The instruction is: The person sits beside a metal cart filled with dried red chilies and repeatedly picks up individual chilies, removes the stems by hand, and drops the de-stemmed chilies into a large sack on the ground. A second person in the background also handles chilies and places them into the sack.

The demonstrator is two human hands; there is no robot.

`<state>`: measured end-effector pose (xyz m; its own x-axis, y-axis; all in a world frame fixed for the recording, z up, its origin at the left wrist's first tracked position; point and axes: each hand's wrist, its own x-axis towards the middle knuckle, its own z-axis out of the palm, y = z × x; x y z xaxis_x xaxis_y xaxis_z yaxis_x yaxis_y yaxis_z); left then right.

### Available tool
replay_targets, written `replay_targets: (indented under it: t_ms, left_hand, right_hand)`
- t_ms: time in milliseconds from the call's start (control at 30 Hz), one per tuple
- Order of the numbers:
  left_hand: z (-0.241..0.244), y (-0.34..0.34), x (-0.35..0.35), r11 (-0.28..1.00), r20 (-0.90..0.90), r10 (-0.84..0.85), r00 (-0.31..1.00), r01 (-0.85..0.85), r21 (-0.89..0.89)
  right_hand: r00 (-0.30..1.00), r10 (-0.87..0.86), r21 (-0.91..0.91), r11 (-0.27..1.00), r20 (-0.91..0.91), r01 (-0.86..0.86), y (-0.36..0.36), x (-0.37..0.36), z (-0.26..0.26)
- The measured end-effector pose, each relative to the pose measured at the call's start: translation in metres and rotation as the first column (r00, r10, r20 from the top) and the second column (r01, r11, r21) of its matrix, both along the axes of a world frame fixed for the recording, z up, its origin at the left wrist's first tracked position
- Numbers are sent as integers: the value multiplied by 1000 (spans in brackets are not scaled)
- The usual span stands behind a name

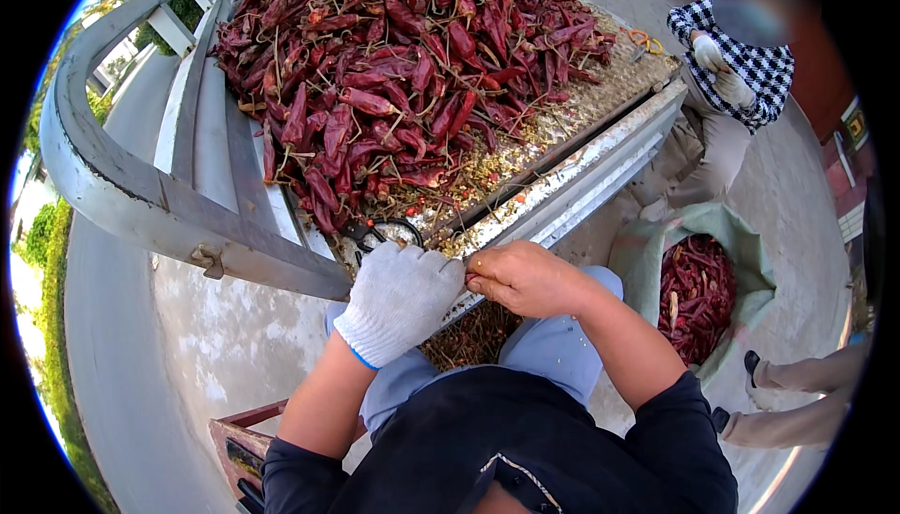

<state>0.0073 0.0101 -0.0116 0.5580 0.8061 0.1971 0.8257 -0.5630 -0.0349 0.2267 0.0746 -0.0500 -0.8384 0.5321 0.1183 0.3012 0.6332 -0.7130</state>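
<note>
My left hand (408, 296), in a white knitted glove, is closed at the edge of a truck bed, its fingertips meeting my bare right hand (524, 278). Between them a bit of dark red shows, likely part of a dried chilli pepper (469, 278); the rest is hidden by the fingers. Just beyond the glove lie black-handled scissors (387, 228), partly covered. A large heap of dried red chilli peppers (394, 85) fills the truck bed, with loose seeds and stems along its near side.
A curved metal rail (140, 184) runs along the left. The tailgate (598, 162) slants to the right. An open green woven sack (756, 268) of chillies stands at right. Orange-handled scissors (645, 43) lie near a seated person (738, 64) with white gloves. Another person's legs (794, 394) show lower right.
</note>
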Motion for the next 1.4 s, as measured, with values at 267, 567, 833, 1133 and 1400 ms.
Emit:
replay_targets:
  t_ms: [267,567,833,1133,1400]
  left_hand:
    - [-25,-14,3,991,304,132,943,-136,-10]
    - [-28,-23,19,936,252,246,936,-162,-314]
    - [-5,64,4,898,96,394,914,-405,170]
    - [-28,93,-16,870,172,426,888,-454,192]
    - [-24,59,-18,886,465,259,847,-400,235]
  right_hand:
    - [926,-286,-713,701,-248,26,-27,-10,-26]
    - [607,-684,-896,429,-404,-113,-31,34,-59]
    - [611,-728,-939,335,-310,-77,-43,38,-70]
    - [660,-700,-892,441,-273,99,-33,26,-70]
    - [640,-686,-816,557,-347,154,-3,-30,-42]
